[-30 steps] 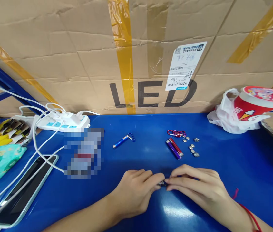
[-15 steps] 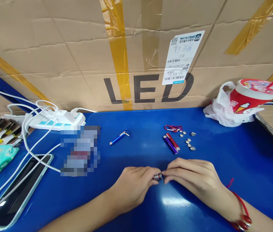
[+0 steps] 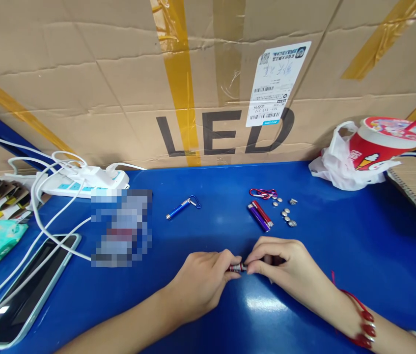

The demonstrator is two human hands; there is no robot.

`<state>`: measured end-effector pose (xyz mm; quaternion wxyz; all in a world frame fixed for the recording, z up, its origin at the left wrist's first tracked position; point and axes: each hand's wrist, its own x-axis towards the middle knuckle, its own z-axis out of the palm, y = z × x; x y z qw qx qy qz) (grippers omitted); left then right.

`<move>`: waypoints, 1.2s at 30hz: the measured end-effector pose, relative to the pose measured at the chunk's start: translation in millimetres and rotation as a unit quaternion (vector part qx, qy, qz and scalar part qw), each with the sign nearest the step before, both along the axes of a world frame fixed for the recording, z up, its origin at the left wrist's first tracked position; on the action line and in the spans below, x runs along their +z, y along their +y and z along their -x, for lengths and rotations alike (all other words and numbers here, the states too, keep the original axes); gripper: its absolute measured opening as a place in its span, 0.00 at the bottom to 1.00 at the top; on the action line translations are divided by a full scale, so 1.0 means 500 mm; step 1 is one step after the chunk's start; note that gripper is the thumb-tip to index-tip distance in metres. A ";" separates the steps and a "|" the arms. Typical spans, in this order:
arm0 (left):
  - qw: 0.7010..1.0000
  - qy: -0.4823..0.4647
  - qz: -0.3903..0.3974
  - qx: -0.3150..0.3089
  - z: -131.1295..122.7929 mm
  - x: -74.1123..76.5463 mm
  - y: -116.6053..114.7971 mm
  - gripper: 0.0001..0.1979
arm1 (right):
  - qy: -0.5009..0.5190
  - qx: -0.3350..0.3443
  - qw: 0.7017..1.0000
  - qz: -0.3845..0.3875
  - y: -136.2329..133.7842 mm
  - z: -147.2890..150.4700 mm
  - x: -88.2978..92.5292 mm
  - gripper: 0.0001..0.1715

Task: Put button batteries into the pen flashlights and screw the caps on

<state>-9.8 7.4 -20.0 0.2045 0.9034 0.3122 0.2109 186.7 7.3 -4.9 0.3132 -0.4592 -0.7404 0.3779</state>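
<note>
Between both hands, low over the blue table [image 3: 149,305], is a small ribbed metal cylinder [image 3: 235,268] with dark red and silver parts. My left hand [image 3: 202,282] pinches its left end between thumb and fingers, which hide that end. The thumb and fingertips of my right hand [image 3: 285,260] are closed on its narrow right tip. Beyond my right hand lie a purple tube [image 3: 259,218] and a red tube [image 3: 263,213] side by side, with carabiner clips [image 3: 263,193] behind them. Several silver button cells [image 3: 285,212] are scattered to their right.
A blue keychain penlight [image 3: 179,209] with a clip lies farther left. White cables run from a power strip [image 3: 64,187] past a phone [image 3: 27,290]. At the back right stands a red drink cup [image 3: 375,147] in a plastic bag. A large cardboard box [image 3: 119,88] walls off the back.
My right hand has turned at the wrist and its fingers have curled more. More of the ribbed cylinder shows between the hands. The view has shifted slightly; the tubes and button cells lie as before.
</note>
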 end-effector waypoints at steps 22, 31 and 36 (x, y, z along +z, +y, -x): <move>0.999 0.021 -0.031 0.010 -0.001 0.013 0.004 0.10 | 0.004 -0.009 0.996 -0.094 -0.005 -0.004 -0.005 0.06; 1.000 0.011 -0.021 0.010 0.000 0.014 0.004 0.10 | -0.062 0.036 0.957 -0.280 0.001 -0.016 0.006 0.09; 1.000 0.010 -0.017 0.010 0.001 0.011 0.004 0.10 | -0.083 0.035 0.950 -0.300 0.002 -0.015 0.009 0.13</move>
